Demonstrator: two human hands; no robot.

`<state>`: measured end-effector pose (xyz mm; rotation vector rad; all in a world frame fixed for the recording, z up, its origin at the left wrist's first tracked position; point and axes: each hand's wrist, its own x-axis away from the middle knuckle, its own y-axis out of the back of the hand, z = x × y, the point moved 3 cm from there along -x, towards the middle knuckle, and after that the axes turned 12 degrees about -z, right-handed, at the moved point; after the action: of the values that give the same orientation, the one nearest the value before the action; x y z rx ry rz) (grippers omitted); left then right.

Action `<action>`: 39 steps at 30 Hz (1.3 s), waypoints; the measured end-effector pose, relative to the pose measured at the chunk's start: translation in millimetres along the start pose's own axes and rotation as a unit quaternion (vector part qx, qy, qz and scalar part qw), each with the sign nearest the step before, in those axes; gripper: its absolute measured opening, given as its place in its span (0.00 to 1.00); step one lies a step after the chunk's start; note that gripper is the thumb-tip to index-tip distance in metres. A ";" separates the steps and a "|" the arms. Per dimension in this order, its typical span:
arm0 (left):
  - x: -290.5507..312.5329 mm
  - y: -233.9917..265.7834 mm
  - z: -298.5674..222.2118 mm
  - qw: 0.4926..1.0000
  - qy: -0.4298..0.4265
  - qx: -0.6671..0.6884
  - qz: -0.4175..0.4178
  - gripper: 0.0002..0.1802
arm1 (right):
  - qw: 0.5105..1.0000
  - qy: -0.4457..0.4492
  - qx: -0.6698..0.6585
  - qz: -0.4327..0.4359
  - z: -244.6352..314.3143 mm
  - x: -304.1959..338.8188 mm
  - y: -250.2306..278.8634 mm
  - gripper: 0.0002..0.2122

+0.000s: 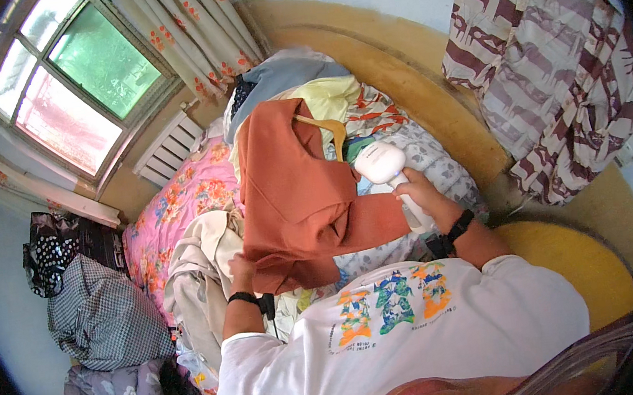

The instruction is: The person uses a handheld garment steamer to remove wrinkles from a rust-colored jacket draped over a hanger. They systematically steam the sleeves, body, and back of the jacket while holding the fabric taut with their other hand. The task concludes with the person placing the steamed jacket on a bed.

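A rust-orange garment (292,181) lies spread over the pile on the bed, with part of a wooden hanger (335,127) showing at its collar. My left hand (242,270) is closed on the garment's lower left edge. In my right hand (420,191) is a white handheld garment steamer (380,161), gripped by its handle. The steamer's head is just right of the garment, over the patterned bedding; whether it touches any cloth I cannot tell. Black bands circle both my wrists.
Beige cloth (198,260) and a pink floral quilt (185,196) lie on the left. Pale yellow (329,96) and grey-blue cloth (291,69) are heaped behind. A checked bundle (105,312) stands far left, a white radiator (169,150) under the window, a yellow round surface (570,263) at right.
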<state>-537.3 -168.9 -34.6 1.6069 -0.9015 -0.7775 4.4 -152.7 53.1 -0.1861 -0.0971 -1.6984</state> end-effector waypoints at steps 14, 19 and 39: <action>47.2 -28.1 -311.4 0.956 -0.202 0.212 -0.011 0.33 | 0.997 -0.005 0.003 -0.074 17.9 20.5 67.5 0.21; 73.5 -43.4 -362.9 0.976 -0.212 0.029 -0.042 0.38 | 0.988 -0.027 0.022 -0.148 -4.8 26.0 117.5 0.19; -4.4 -111.8 -240.2 0.853 -0.083 0.511 0.062 0.09 | 0.996 0.037 0.048 -0.070 1.6 -10.1 146.3 0.20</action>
<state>-317.0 -34.8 -95.4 2.3658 -1.7038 -0.3192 150.5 -162.6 46.5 -0.0458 -0.1393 -1.8334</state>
